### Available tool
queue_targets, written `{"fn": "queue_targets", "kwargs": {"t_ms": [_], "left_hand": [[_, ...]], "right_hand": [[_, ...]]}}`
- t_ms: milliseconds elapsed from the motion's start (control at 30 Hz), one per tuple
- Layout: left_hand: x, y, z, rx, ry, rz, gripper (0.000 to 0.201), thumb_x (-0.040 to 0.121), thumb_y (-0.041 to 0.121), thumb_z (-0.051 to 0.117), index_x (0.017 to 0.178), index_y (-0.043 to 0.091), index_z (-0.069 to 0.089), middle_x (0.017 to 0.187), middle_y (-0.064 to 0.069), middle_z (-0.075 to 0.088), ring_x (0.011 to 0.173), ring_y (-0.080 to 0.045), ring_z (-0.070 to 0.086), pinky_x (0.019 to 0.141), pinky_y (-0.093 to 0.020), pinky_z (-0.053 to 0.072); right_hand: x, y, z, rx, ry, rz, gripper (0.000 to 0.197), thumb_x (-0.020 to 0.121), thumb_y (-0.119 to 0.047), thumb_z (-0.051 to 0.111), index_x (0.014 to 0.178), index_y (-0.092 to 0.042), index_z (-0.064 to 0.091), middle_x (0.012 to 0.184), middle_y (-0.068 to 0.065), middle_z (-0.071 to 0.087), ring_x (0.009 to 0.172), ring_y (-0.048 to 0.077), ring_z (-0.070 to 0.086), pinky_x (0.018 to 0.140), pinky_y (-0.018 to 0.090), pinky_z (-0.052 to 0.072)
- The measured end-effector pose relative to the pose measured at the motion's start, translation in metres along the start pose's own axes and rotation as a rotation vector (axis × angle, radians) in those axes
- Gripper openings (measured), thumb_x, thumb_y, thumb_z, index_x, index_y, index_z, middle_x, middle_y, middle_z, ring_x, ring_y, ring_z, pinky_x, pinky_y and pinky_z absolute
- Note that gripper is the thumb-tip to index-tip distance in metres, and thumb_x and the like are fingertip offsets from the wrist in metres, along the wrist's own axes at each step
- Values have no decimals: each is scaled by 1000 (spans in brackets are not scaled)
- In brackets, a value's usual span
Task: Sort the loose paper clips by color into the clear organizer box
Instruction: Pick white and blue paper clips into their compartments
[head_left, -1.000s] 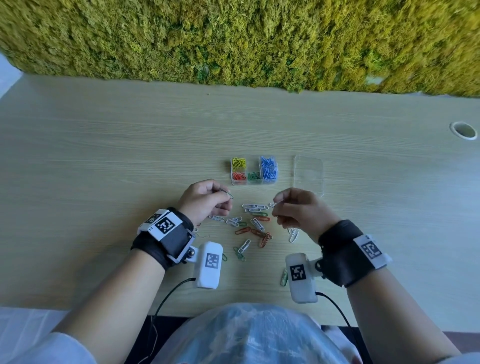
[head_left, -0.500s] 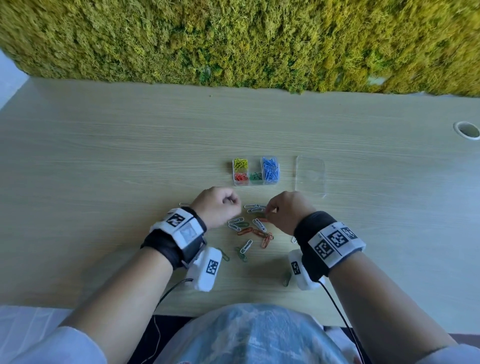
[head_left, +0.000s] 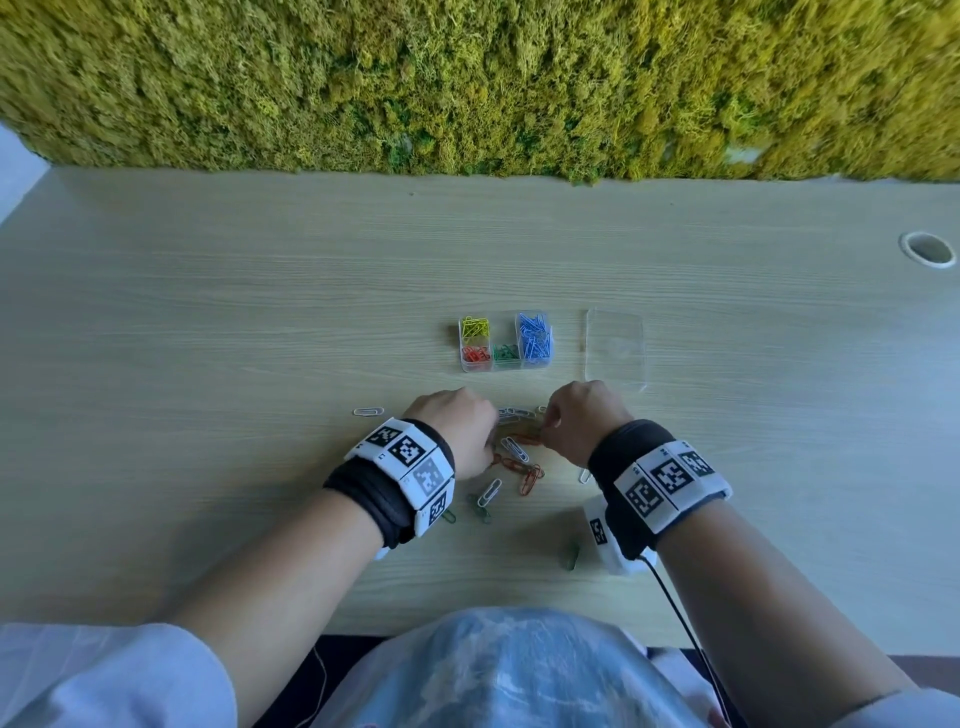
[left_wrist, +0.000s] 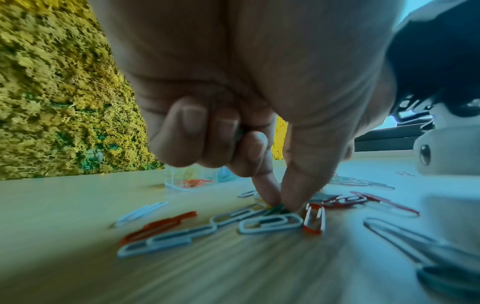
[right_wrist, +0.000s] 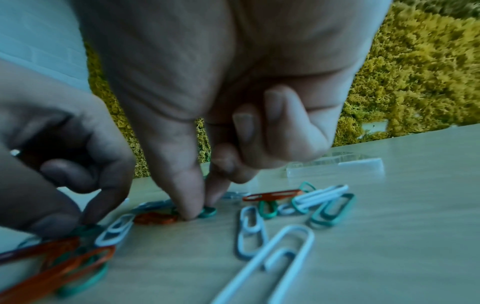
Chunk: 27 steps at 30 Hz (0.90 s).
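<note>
Currently, your left hand (left_wrist: 233, 102) has thumb and forefinger closed together on a green paper clip (left_wrist: 276, 208) lying on the surface (head_left: 208, 322), the other fingers curled into the palm. Your right hand (right_wrist: 221, 92) does likewise: thumb and forefinger tips pinch a second green clip (right_wrist: 207, 211) against the surface, remaining fingers folded. Both hands point downward, knuckles up, wrists raised, close together over the scattered loose clips (head_left: 511, 457), white, orange and green. The clear organizer box (head_left: 505, 340) stands just beyond the hands, holding yellow, red, green and blue clips in separate compartments. Its clear lid (head_left: 615, 348) lies flat beside it, to the right. One white clip (head_left: 369, 412) lies apart, left of your left hand. A moss wall (head_left: 467, 78) backs the surface.
</note>
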<state>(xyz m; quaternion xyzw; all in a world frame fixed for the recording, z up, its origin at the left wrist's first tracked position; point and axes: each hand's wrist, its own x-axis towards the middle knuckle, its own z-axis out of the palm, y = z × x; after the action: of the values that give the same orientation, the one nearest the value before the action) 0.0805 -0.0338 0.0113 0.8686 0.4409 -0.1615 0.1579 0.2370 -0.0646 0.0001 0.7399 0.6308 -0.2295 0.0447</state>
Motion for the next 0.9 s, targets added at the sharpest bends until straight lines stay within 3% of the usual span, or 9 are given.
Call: {"fn": "queue_targets", "kwargs": {"t_ms": [200, 300, 367, 433, 533, 600, 667, 733, 900], "left_hand": [[2, 4, 5, 31, -40, 10, 13, 84, 24, 60, 88, 14, 67, 90, -6, 67, 80, -24, 63, 73, -35, 56], [4, 3, 4, 14, -50, -3, 16, 81, 28, 63, 88, 14, 66, 89, -6, 66, 81, -25, 63, 72, -34, 55], [4, 2, 1, -36, -57, -5, 15, 80, 28, 64, 86, 15, 66, 89, -5, 66, 82, -24, 62, 72, -33, 53], [1, -1, 0, -189, -47, -20, 12, 79, 29, 64, 77, 18, 61, 84, 0, 63, 76, -18, 59, 66, -28, 49], [-3, -7, -1, -550, -47, -80, 16, 83, 25, 57, 70, 19, 50, 70, 4, 51, 60, -13, 45, 55, -24, 37], [-4, -9, 0, -964, -119, -120, 21, 87, 11, 47, 67, 16, 44, 62, 1, 43, 53, -13, 39, 49, -22, 31], [-4, -10, 1, -1313, -153, -157, 28, 86, -2, 37, 64, 15, 40, 58, 1, 38, 44, -10, 35, 40, -18, 24], [-2, -10, 0, -1404, -152, -193, 31, 86, -5, 31, 64, 15, 37, 56, 2, 35, 37, -6, 31, 36, -12, 20], [4, -7, -2, -1235, -139, -264, 27, 86, -2, 33, 71, 18, 43, 61, 1, 37, 44, -11, 26, 38, -9, 17]], "right_hand": [[-1, 0, -3, -46, -46, -8, 28, 88, -30, 57, 101, -7, 67, 102, 8, 67, 92, 20, 64, 79, 28, 56], [-4, -3, -6, -61, -88, -13, 33, 86, -35, 59, 98, -5, 67, 100, 9, 68, 83, 18, 60, 77, 29, 55], [-7, -3, -8, -8, -87, -8, 37, 85, -38, 59, 93, -3, 67, 94, 8, 67, 75, 18, 55, 70, 29, 53], [-10, 1, -10, 160, -74, 4, 32, 84, -38, 61, 82, -6, 62, 79, 6, 62, 67, 17, 52, 57, 27, 46], [-10, 7, -13, 656, -88, 27, 16, 85, -16, 58, 70, -10, 53, 64, 4, 58, 56, 18, 51, 52, 25, 42], [-10, 10, -15, 936, -104, 51, 18, 83, -2, 55, 68, -9, 49, 59, 7, 59, 51, 19, 49, 49, 27, 43], [-8, 11, -18, 1056, -137, 39, 22, 82, 5, 54, 68, -10, 46, 62, 11, 62, 50, 20, 51, 48, 27, 43], [-4, 10, -20, 1096, -195, 9, 26, 83, 11, 53, 70, -10, 45, 67, 15, 64, 50, 19, 54, 47, 27, 43], [3, 5, -22, 1164, -346, 0, 25, 84, 13, 53, 82, -11, 46, 74, 15, 67, 47, 17, 56, 46, 25, 42]]}}
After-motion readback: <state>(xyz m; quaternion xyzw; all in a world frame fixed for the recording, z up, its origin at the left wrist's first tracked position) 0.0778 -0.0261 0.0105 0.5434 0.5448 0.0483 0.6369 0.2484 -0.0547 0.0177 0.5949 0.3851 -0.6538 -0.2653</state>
